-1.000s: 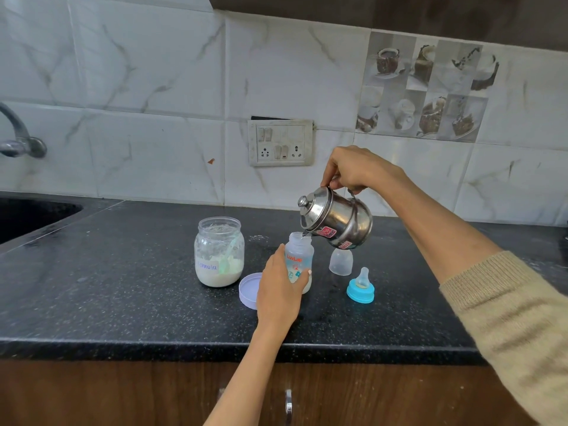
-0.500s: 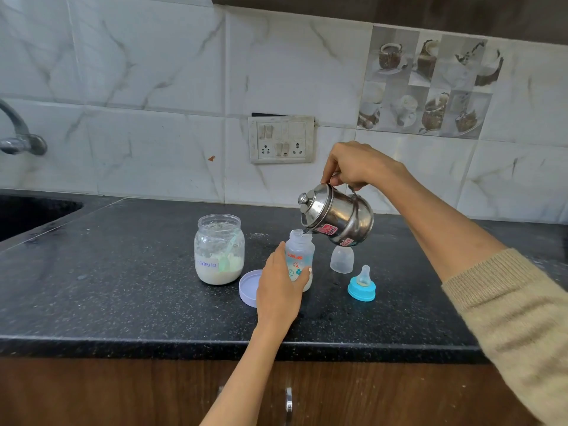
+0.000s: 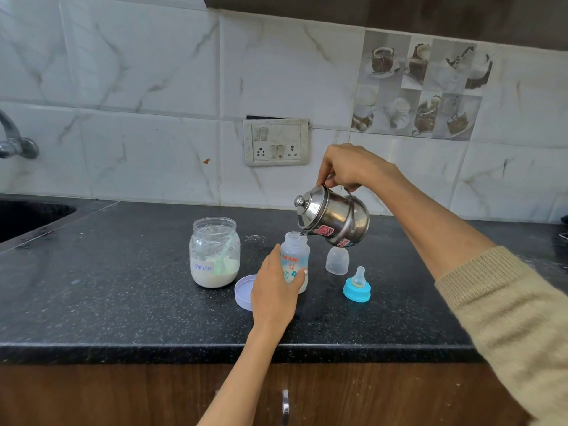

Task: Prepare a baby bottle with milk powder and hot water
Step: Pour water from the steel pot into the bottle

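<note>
Kettle (image 3: 333, 219) still tilted over bottle (image 3: 294, 256)

Black speckled countertop (image 3: 107, 296) bears formula jar (image 3: 214, 252), lilac lid (image 3: 244, 292), baby bottle (image 3: 295, 256), clear cap (image 3: 337, 260) and, rightmost, blue teat ring (image 3: 356, 286).

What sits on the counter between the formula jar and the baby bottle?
In the head view, a pale lilac lid lies flat on the counter between the formula jar and the baby bottle, partly hidden by the left hand gripping the bottle.
</note>
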`<state>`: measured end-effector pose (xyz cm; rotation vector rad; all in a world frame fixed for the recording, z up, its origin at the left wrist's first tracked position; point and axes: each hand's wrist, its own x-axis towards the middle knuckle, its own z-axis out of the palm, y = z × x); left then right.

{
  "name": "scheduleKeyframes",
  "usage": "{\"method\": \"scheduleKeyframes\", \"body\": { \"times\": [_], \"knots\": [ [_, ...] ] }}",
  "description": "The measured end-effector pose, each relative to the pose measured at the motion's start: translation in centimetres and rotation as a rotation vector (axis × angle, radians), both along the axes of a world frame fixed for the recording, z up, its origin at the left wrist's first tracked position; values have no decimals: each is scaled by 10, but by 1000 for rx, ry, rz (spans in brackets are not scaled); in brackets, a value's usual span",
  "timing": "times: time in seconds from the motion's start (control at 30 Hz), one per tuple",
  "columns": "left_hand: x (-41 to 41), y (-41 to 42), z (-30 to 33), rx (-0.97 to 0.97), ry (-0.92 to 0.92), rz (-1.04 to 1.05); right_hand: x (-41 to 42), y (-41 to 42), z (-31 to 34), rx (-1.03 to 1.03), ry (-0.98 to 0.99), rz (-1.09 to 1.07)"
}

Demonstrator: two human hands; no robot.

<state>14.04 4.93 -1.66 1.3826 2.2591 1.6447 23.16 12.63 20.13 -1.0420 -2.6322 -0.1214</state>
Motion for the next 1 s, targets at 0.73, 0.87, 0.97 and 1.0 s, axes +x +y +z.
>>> {"method": "scheduleKeyframes", "body": {
  "times": [0.73, 0.87, 0.97, 1.0],
  "knots": [
    [5, -6, 5, -90, 144, 117, -1, -11, 2, 33, -35, 4],
    [7, -9, 7, -94, 143, 116, -2, -11, 2, 49, -44, 6],
    [7, -10, 8, -90, 128, 108, -2, -11, 1, 64, -42, 8],
    [7, -10, 7, -91, 125, 106, -2, -11, 1, 71, -42, 8]
  ]
}}
